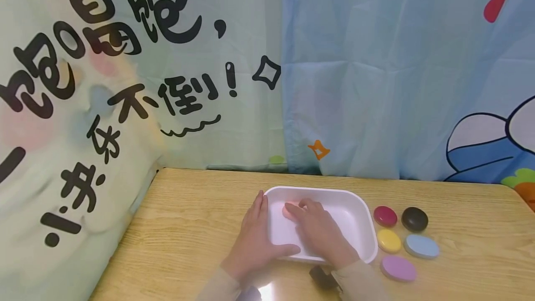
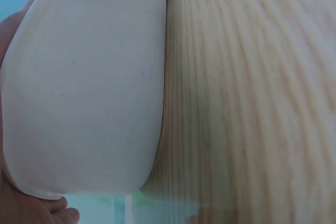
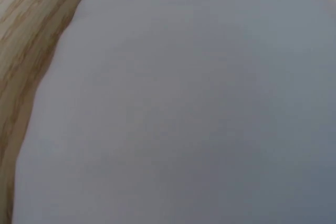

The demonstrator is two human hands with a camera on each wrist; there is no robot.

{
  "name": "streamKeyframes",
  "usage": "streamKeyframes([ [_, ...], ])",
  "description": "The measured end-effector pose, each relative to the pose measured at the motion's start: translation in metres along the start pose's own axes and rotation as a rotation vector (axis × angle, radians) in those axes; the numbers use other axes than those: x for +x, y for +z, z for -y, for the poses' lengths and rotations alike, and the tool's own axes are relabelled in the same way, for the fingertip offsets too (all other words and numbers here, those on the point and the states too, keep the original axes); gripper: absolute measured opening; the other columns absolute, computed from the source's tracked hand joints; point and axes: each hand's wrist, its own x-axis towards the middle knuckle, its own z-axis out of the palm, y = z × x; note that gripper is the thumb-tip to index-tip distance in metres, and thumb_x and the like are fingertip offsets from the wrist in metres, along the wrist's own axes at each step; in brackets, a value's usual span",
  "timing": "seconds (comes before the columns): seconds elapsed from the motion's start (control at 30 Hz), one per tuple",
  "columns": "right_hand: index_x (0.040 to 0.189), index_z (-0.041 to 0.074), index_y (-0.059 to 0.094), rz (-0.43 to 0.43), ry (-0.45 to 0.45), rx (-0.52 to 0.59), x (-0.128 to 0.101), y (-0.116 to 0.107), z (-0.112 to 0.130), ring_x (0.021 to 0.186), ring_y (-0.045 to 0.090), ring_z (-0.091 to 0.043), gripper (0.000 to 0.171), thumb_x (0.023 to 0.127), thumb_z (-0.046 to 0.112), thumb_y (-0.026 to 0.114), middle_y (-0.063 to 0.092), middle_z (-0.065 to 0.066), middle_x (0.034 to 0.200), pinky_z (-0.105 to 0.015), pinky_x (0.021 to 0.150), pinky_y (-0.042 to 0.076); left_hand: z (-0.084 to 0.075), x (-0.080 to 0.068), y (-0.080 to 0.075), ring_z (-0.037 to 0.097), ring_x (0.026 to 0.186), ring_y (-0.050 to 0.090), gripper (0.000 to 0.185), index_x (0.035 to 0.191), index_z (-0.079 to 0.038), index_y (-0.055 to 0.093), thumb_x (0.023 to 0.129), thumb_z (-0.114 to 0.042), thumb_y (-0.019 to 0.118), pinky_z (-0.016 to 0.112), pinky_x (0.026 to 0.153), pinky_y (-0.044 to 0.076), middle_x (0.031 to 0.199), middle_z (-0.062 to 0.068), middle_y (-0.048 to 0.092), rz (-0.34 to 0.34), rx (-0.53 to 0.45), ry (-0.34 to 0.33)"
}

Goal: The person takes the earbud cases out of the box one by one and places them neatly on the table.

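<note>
A white plastic tray with rounded corners rests on the wooden table. My left hand holds its left end, fingers along the outer side and thumb across the near rim. The left wrist view shows the tray's outer wall close up, with fingertips round its corner. Inside the tray, my right hand pinches a smooth pink rounded piece near the left end, its fingers partly covering it. Only the pale tray surface and some table show in the right wrist view.
Right of the tray lie smooth rounded pieces: dark red, black, yellow, light blue and purple. A printed curtain hangs behind the table. A black strap is at my right wrist.
</note>
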Motion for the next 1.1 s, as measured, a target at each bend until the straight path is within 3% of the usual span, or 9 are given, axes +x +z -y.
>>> streamKeyframes([
  [0.17,0.105,0.017,0.066,0.046,0.056,-0.027,0.001,-0.0022,0.0023,0.086,0.055,-0.032,0.025,0.087,-0.001,0.066,0.057,-0.014,0.101,-0.046,0.068,0.051,-0.0003,0.0001,0.0003,0.037,0.151,0.018,0.131,0.161,-0.003,0.013,0.069,-0.067,0.081,0.057,0.119,0.022,0.169,0.011,0.006,-0.002,0.01,0.004],
  [0.37,0.101,0.016,0.064,0.05,0.136,0.05,-0.001,-0.0056,0.0039,0.093,0.056,-0.033,0.019,0.089,0.001,0.068,0.058,-0.016,0.107,-0.047,0.076,0.053,-0.0002,0.0001,0.0006,0.037,0.151,0.017,0.132,0.161,-0.003,0.011,0.069,-0.068,0.08,0.056,0.12,0.021,0.169,0.011,0.005,0.004,0.016,0.001],
  [0.47,0.104,0.013,0.064,0.064,0.134,0.02,-0.0018,-0.0061,0.0041,0.095,0.055,-0.033,0.021,0.087,0.0,0.07,0.06,-0.013,0.111,-0.047,0.078,0.054,-0.0008,-0.0002,-0.0001,0.037,0.151,0.017,0.133,0.161,-0.003,0.011,0.069,-0.068,0.08,0.057,0.119,0.021,0.169,0.012,0.005,0.002,0.013,0.005],
  [0.6,0.117,0.009,0.066,0.097,0.104,-0.061,-0.0024,-0.0056,0.0028,0.093,0.053,-0.033,0.037,0.082,0.0,0.076,0.063,-0.013,0.112,-0.046,0.078,0.055,-0.0013,-0.0004,-0.001,0.038,0.151,0.017,0.133,0.161,-0.002,0.011,0.069,-0.068,0.08,0.057,0.12,0.021,0.169,0.012,0.005,0.003,0.019,0.004],
  [0.73,0.114,0.01,0.066,0.118,0.054,-0.106,-0.0026,-0.0053,0.0005,0.091,0.053,-0.034,0.035,0.082,0.0,0.076,0.062,-0.014,0.108,-0.046,0.077,0.053,-0.0012,0.0001,-0.0008,0.037,0.151,0.016,0.132,0.161,-0.002,0.011,0.069,-0.067,0.08,0.056,0.12,0.021,0.169,0.011,0.004,0.007,0.014,-0.003],
  [0.93,0.103,0.013,0.063,0.124,0.092,-0.032,-0.0037,-0.0074,0.0002,0.09,0.057,-0.03,0.025,0.084,-0.001,0.07,0.059,-0.01,0.099,-0.044,0.073,0.054,-0.0016,0.0004,-0.0007,0.036,0.151,0.016,0.132,0.161,-0.002,0.011,0.069,-0.066,0.081,0.056,0.12,0.02,0.169,0.01,0.004,0.011,0.009,-0.009],
  [1.1,0.112,0.011,0.064,0.135,0.16,0.005,-0.0054,-0.0091,-0.0006,0.091,0.058,-0.031,0.022,0.092,0.004,0.065,0.059,-0.013,0.101,-0.047,0.075,0.055,-0.0018,0.0003,-0.0015,0.038,0.151,0.017,0.13,0.161,-0.002,0.012,0.07,-0.065,0.082,0.056,0.119,0.022,0.169,0.01,0.005,0.009,0.006,-0.009],
])
